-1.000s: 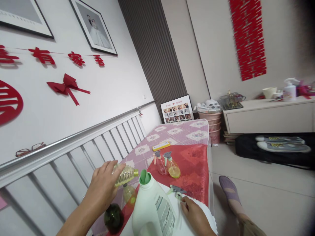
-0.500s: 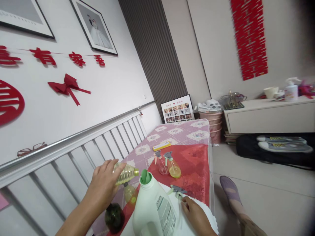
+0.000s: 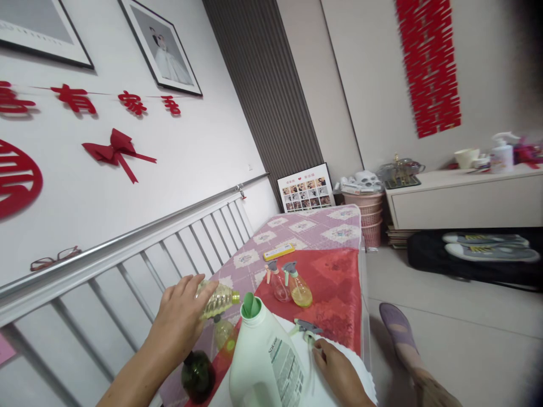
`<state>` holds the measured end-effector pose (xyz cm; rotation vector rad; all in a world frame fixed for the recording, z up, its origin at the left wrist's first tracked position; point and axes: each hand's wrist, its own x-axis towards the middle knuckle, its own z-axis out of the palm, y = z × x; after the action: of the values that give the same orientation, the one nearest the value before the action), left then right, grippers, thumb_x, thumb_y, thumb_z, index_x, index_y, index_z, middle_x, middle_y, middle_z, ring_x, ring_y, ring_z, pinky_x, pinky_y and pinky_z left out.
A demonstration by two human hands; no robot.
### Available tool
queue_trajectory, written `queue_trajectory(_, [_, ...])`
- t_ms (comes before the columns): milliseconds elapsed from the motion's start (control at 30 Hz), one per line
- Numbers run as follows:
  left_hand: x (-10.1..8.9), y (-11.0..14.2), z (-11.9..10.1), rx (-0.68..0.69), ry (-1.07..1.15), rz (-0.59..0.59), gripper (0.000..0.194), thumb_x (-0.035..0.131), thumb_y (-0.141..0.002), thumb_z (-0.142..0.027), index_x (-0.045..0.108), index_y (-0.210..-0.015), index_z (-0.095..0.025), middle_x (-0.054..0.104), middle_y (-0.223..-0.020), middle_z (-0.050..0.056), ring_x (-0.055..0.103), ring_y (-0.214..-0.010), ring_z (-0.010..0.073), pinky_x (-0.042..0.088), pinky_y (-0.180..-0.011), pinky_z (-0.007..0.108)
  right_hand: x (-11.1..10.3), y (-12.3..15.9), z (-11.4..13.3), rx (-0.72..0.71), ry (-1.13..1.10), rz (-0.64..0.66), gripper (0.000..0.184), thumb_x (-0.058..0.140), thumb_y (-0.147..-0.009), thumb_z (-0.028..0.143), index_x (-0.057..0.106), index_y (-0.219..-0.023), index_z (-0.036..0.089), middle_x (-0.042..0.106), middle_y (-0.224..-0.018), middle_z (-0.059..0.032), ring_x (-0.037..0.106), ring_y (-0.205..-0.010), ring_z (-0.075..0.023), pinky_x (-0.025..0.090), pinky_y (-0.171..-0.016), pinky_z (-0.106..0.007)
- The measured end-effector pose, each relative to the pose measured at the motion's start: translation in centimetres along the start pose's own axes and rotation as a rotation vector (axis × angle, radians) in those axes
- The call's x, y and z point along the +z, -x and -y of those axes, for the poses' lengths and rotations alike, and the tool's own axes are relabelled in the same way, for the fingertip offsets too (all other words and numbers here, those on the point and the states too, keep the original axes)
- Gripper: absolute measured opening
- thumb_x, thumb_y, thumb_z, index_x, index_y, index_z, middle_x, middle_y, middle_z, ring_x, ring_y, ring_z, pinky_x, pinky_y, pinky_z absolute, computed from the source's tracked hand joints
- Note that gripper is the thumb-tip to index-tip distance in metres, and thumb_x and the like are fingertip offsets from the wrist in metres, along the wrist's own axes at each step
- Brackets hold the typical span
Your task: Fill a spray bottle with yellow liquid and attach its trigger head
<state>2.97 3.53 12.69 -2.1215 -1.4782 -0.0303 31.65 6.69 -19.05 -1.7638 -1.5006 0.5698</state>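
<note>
Tipped on its side in my left hand is a ribbed clear bottle with yellowish liquid. Its yellow-green neck points right, close to the open mouth of a large pale green jug, with a small gap between them. The jug stands upright with a green spout inside its mouth. My right hand is closed, its fingers pinching a grey and pale green spray head above a white cloth. Behind the jug stand a pink-trimmed spray bottle and a green-trimmed one holding yellow liquid.
A dark green bottle and a yellowish clear bottle stand left of the jug. A red cloth and a yellow flat box lie on the patterned bed cover. A railing runs along the left.
</note>
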Motion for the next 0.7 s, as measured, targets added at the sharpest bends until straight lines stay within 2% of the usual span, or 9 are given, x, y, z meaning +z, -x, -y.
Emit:
queue_trajectory(333, [0.02,0.05,-0.15,0.005,-0.012,-0.020,0.073,0.043,-0.076,0.000,0.046,-0.140,-0.036,0.052,-0.150,0.008,0.045,-0.138,0.0332,0.040,-0.108,0.054,-0.04,-0.06,-0.06,-0.002,0.000,0.002,0.033,0.035,-0.085,0.037,0.063,-0.090,0.021,0.076,-0.083,-0.0087,0.071,-0.081,-0.0247,0.048,-0.075,-0.033])
queue_trajectory(467, [0.02,-0.03,-0.17,0.002,-0.009,0.015,0.074,0.043,-0.075,0.000,0.046,-0.140,-0.036,0.050,-0.152,0.008,0.044,-0.139,0.0334,0.040,-0.107,0.054,-0.05,0.05,-0.10,0.001,0.005,0.001,0.033,0.034,-0.086,0.036,0.063,-0.090,0.021,0.077,-0.084,-0.0087,0.071,-0.081,-0.0244,0.048,-0.076,-0.033])
queue_trajectory(700, [-0.28,0.04,-0.31,0.019,-0.018,0.008,0.076,0.044,-0.074,0.000,0.045,-0.141,-0.035,0.050,-0.152,0.008,0.043,-0.139,0.0338,0.039,-0.108,0.053,-0.21,0.04,0.19,0.010,0.017,0.002,0.033,0.035,-0.086,0.035,0.064,-0.092,0.021,0.077,-0.084,-0.0088,0.071,-0.081,-0.0238,0.049,-0.076,-0.032])
